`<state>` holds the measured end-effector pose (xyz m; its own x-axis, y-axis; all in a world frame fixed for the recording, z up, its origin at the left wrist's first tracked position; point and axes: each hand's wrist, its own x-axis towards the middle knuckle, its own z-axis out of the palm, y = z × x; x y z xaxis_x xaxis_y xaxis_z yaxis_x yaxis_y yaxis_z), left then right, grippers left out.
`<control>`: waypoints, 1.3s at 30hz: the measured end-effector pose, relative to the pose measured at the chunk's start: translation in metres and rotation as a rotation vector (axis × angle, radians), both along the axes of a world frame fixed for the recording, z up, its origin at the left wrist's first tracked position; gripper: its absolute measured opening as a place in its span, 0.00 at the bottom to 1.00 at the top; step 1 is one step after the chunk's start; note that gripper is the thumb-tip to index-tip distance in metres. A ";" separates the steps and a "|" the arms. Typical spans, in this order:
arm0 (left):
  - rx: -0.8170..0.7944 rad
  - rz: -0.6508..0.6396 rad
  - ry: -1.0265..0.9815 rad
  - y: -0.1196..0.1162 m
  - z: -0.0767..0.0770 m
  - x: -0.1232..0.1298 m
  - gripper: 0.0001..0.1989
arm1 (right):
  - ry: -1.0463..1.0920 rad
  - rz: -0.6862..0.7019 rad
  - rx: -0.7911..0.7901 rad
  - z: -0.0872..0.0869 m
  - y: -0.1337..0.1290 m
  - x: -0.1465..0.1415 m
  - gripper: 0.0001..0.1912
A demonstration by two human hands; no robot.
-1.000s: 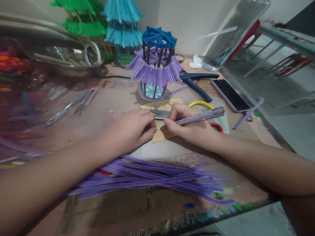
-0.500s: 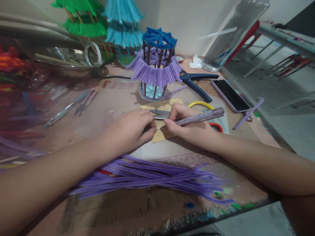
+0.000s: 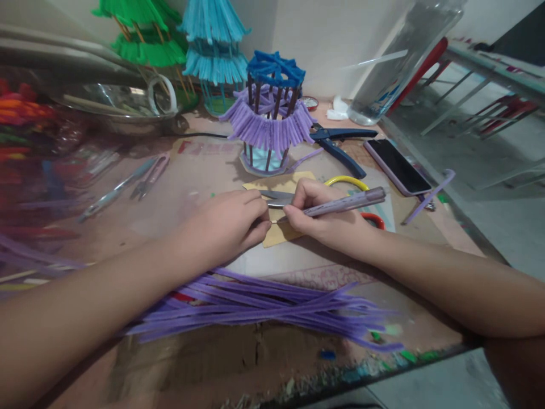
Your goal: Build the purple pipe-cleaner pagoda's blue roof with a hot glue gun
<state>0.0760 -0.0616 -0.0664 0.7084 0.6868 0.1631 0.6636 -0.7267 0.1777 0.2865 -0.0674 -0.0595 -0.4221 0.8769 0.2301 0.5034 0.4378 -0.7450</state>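
"When we look down, what do our hands hold?"

"Our right hand (image 3: 319, 213) pinches a pen (image 3: 347, 202) down low, maybe to steer its tip. Our left hand (image 3: 232, 218) pinches a little stick (image 3: 275, 222) over yellow paper (image 3: 279, 237), between our hands, maybe so it won't wiggle."

"What's around it?"

"Scissors (image 3: 279, 203) lie at twelve o'clock. Purple fuzzy strips (image 3: 264, 307) lie at six, maybe for easy reaching."

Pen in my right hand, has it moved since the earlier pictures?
No, not visibly. Judged against the scissors, the pen keeps the same place and slant; the whole view has only shifted slightly.
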 end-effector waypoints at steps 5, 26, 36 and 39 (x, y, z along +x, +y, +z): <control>-0.018 0.002 -0.033 0.000 0.000 0.001 0.08 | -0.005 -0.010 0.009 0.000 -0.001 0.000 0.13; 0.005 0.060 -0.044 -0.002 -0.001 0.001 0.10 | 0.056 -0.027 0.047 0.001 -0.001 0.002 0.13; -0.042 0.043 -0.085 0.000 -0.003 0.000 0.11 | 0.048 -0.006 0.049 -0.001 0.000 0.000 0.13; -0.063 0.053 -0.103 0.001 -0.004 0.000 0.10 | 0.040 0.002 0.052 -0.001 0.001 -0.001 0.13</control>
